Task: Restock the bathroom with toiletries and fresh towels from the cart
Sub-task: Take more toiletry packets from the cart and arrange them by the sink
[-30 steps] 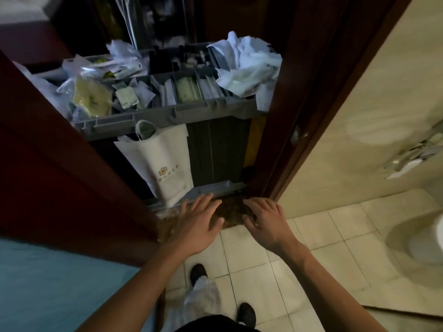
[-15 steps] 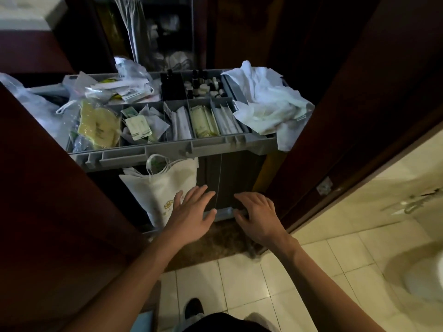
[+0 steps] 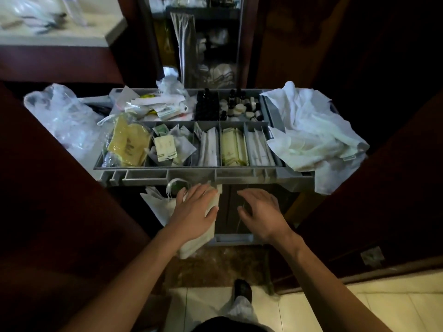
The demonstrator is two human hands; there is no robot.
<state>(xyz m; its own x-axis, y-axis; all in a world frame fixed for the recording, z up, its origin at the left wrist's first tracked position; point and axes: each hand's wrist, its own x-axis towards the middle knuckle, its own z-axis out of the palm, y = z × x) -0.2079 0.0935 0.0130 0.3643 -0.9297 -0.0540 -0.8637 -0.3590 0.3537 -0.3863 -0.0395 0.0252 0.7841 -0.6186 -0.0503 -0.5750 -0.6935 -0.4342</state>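
A grey housekeeping cart [image 3: 191,174] fills the doorway. Its top tray holds compartments of wrapped toiletries [image 3: 233,147], yellow packets [image 3: 128,146], small dark bottles [image 3: 207,105] and white caps. A crumpled white towel [image 3: 309,130] lies over the tray's right end. A white tote bag [image 3: 165,207] hangs from the cart's front. My left hand [image 3: 196,209] is spread in front of the bag, fingers straight, holding nothing. My right hand [image 3: 262,213] hovers before the dark cart front with relaxed fingers, also empty.
Dark wooden door frames [image 3: 374,200] close in on both sides. A clear plastic bag [image 3: 63,113] bulges at the cart's left. A pale counter [image 3: 60,37] stands far left. Tiled bathroom floor [image 3: 374,307] lies lower right; my shoe [image 3: 242,289] is below.
I have stepped closer to the cart, and the view has risen onto its top tray. Both hands have lifted from near the floor to the cart's front, just below the tray.
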